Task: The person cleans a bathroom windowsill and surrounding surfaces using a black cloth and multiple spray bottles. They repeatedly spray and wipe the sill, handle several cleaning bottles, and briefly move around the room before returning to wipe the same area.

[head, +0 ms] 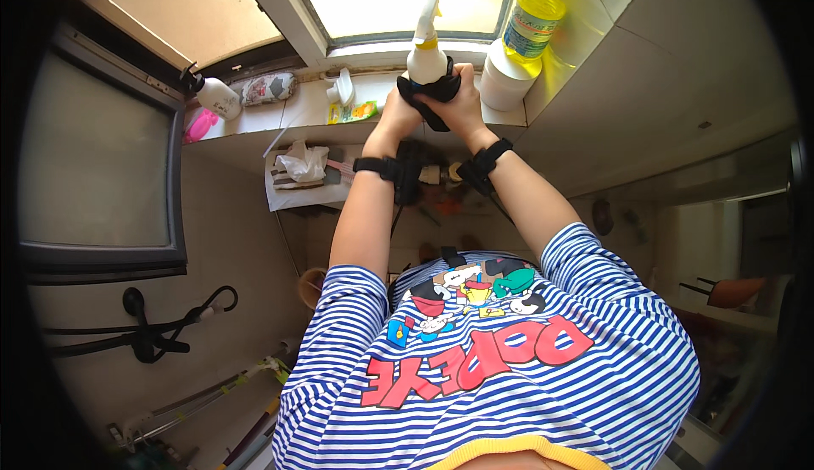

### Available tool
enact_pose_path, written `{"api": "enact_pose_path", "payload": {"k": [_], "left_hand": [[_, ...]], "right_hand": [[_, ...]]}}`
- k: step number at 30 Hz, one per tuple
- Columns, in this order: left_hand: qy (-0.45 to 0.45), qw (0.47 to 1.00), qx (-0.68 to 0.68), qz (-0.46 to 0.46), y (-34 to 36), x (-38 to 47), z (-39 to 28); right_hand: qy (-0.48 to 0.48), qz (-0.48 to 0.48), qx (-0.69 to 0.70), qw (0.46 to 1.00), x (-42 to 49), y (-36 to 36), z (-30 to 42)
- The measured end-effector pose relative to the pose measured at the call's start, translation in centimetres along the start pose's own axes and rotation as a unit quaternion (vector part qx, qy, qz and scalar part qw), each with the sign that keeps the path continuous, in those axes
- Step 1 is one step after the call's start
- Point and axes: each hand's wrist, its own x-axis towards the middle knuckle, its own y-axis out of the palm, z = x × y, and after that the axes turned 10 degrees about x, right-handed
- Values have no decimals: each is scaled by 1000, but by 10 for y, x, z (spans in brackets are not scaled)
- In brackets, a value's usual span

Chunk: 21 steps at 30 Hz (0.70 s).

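Observation:
A white spray bottle (427, 59) with a yellow collar and nozzle tip stands upright at the windowsill, its lower part hidden. A black cloth (439, 91) wraps around its front and sides. My left hand (399, 112) grips the cloth from the left; its fingers are mostly hidden behind the cloth and bottle. From the right, my right hand (463, 104) presses the cloth with thumb and fingers. Whether the bottle's base touches the sill is hidden by my hands. Both wrists wear black straps with small devices.
Right of my hands, a bottle of yellow liquid (534, 21) rises above a white tub (509, 79). On the left sill are a white pump bottle (218, 98), a patterned pouch (268, 88) and a yellow-green packet (353, 112). A small shelf (289, 197) below holds tissue. An open window sash (102, 152) juts in.

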Motion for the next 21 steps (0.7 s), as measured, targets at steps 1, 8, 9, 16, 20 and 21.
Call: {"api": "enact_pose_path", "payload": {"k": [1, 8, 9, 16, 20, 21], "left_hand": [[13, 1000, -7, -16, 1, -6, 1], [-28, 986, 113, -122, -14, -39, -46], [-35, 982, 104, -156, -14, -38, -57], [-31, 955, 251, -154, -35, 8, -85], [-43, 994, -30, -94, -74, 20, -74], [-51, 992, -62, -101, -80, 19, -74]], "right_hand": [[-30, 8, 20, 999, -3, 0, -4], [-35, 4, 0, 999, -5, 1, 0], [-43, -5, 0, 999, -7, 4, 1], [-136, 33, -89, 986, -19, 9, -3], [9, -33, -88, 996, -16, 2, 19], [-18, -100, -25, 994, -12, 0, 26]]}}
